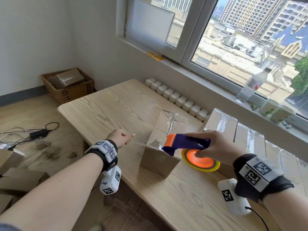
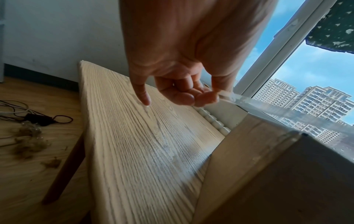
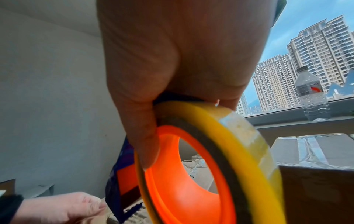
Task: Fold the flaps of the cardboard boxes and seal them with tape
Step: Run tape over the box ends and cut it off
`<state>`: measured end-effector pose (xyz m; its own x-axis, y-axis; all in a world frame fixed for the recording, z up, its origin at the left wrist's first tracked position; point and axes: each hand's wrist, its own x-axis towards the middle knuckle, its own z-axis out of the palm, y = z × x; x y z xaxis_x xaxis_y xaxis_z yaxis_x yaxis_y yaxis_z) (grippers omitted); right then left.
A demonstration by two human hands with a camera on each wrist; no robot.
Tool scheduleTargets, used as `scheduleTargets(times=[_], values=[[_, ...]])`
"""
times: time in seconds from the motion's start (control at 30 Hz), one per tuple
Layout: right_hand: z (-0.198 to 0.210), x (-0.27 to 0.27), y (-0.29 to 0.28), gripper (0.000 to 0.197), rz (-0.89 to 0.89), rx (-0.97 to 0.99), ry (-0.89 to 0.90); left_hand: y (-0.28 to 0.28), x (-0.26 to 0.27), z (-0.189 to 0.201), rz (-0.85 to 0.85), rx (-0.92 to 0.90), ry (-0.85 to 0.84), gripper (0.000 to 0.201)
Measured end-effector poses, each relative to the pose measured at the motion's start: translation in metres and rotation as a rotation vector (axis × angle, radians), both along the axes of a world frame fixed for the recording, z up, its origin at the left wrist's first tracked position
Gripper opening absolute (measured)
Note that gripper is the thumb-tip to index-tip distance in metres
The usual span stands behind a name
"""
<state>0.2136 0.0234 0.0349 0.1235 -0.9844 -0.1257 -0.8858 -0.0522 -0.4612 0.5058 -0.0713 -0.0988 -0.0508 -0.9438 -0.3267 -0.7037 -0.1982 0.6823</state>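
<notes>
A small cardboard box [image 1: 160,157] stands on the wooden table [image 1: 116,107], with clear tape over its top. My right hand [image 1: 215,145] grips a purple and orange tape dispenser [image 1: 185,143] just above the box's top, its yellow roll [image 3: 249,144] with an orange core hanging below. My left hand [image 1: 120,137] hovers left of the box and pinches the free end of a clear tape strip [image 2: 268,106] stretched from the box's edge [image 2: 268,136]. In the right wrist view my fingers curl round the roll and my left hand [image 3: 63,207] shows at the bottom.
Several taped boxes [image 1: 250,135] line the table's right side. A water bottle [image 1: 253,84] and paper cups [image 1: 275,109] stand on the windowsill. A brown basket [image 1: 68,85] sits in the floor corner; cables [image 1: 33,132] and flat cardboard [image 1: 16,177] lie on the floor at left.
</notes>
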Motion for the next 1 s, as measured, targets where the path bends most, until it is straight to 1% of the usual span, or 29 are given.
scheduleTargets(times=[0.13, 0.33, 0.67, 0.87, 0.97, 1.0], values=[[0.001, -0.001, 0.001, 0.068, -0.007, 0.031, 0.038, -0.002, -0.005, -0.002, -0.008, -0.005, -0.009, 0.05], [0.003, -0.003, 0.003, 0.067, -0.022, 0.059, 0.104, -0.002, -0.015, -0.009, -0.006, -0.004, 0.024, 0.048], [-0.006, -0.001, -0.007, 0.068, 0.007, 0.126, 0.205, 0.011, -0.037, -0.033, 0.006, 0.002, 0.003, 0.042], [-0.006, -0.004, -0.012, 0.069, -0.008, 0.168, 0.225, 0.019, -0.058, -0.049, 0.0, 0.024, 0.015, 0.039], [-0.005, -0.003, -0.012, 0.068, -0.011, 0.174, 0.229, 0.024, -0.07, -0.049, 0.027, 0.04, 0.018, 0.036], [-0.005, -0.003, -0.012, 0.068, -0.012, 0.179, 0.23, 0.026, -0.073, -0.05, 0.049, 0.045, 0.034, 0.037]])
